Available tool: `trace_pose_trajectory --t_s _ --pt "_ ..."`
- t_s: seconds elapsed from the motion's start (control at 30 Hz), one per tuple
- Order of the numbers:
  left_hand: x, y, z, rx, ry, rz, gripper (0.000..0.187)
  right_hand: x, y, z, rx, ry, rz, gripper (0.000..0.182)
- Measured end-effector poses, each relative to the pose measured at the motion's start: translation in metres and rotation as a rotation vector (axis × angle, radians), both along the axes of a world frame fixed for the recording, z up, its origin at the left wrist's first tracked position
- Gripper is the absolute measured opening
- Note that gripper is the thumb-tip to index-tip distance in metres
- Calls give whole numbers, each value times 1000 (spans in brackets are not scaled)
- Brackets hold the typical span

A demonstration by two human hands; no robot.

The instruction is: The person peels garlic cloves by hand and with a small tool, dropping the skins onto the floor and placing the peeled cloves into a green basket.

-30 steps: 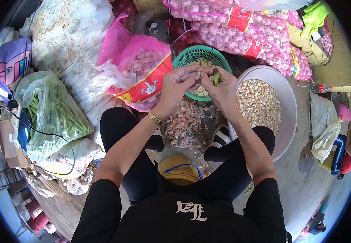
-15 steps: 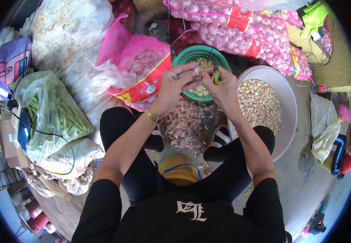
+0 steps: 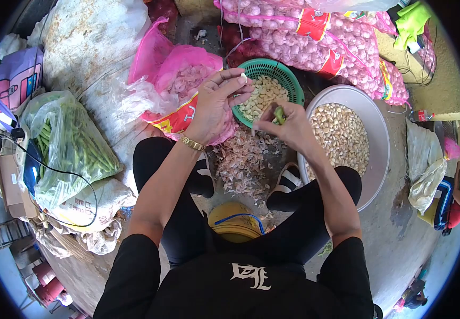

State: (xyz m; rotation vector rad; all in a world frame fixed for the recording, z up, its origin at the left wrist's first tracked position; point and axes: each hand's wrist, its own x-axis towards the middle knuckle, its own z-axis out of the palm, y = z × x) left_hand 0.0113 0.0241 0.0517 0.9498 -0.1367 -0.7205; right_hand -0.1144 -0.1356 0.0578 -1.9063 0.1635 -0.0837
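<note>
My left hand (image 3: 218,101) pinches a pale garlic clove (image 3: 244,77) between thumb and fingertips, over the left rim of a green plastic colander (image 3: 293,85). Inside the colander lie peeled cloves (image 3: 264,93). Lower and to the right, my right hand (image 3: 292,125) is closed around a small green-handled knife (image 3: 280,115), its blade hidden by the fingers. That hand is between the colander and a large pale basin (image 3: 381,151) heaped with unpeeled garlic cloves (image 3: 339,135). Garlic skins (image 3: 240,165) are scattered on the floor below both hands.
Pink mesh sacks of garlic (image 3: 315,40) are stacked behind the colander. An opened pink sack (image 3: 179,72) lies at left, near a plastic bag of green beans (image 3: 76,151). A yellow container (image 3: 235,220) stands between my legs. Another person (image 3: 457,204) is at far right.
My hands have moved apart: the left up and leftward with the clove, the right downward with the green-handled knife. More of the colander and its peeled cloves now shows.
</note>
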Motion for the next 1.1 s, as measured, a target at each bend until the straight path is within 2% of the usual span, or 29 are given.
trace_pose_trajectory --t_s 0.03,0.07,0.1,0.17,0.2,0.3,0.37,0.5,0.57,0.7,0.77,0.8,0.9,0.97,1.03,1.1 --pt "-1 -2 0 17 -10 -7 22 -2 1 -6 -89 -66 64 16" --pt "-2 -4 0 17 -11 -9 22 -5 -3 -17 -86 -21 199 15" --pt "-2 -6 0 17 -10 -12 21 -9 -3 -18 -87 -22 198 15" --pt "-4 -10 -1 20 -8 -21 20 -19 -2 -18 -294 218 257 13" --pt "-5 -12 0 31 -14 -16 19 -20 -3 -14 -294 219 252 13" --pt "-6 -24 -5 64 -19 -19 18 -23 -11 -7 -216 305 210 14" --pt "-8 -31 -12 91 -18 -30 18 -26 -18 -21 -218 106 157 16" --pt "-15 -45 -21 97 20 -28 18 -31 -21 1 -147 151 100 16" --pt "-17 -49 -27 100 39 -24 17 -31 -21 1 -67 122 -42 17" --pt "-24 -51 -40 142 110 -15 18 -33 -20 -1 -111 200 -135 16" --pt "-24 -52 -47 174 148 -67 23 -27 -18 -22 362 233 -299 19" --pt "-24 -53 -53 196 144 -96 27 -25 -16 -39 495 234 -342 18" --pt "-20 -54 -93 275 183 -166 30 -13 -3 -75 435 217 -461 19" --pt "-19 -55 -122 347 185 -162 30 -3 6 -105 519 178 -525 19" --pt "-22 -56 -155 451 286 -11 29 9 11 -120 470 191 -555 18" --pt "-20 -58 -202 408 206 17 32 14 10 -144 542 209 -559 17"
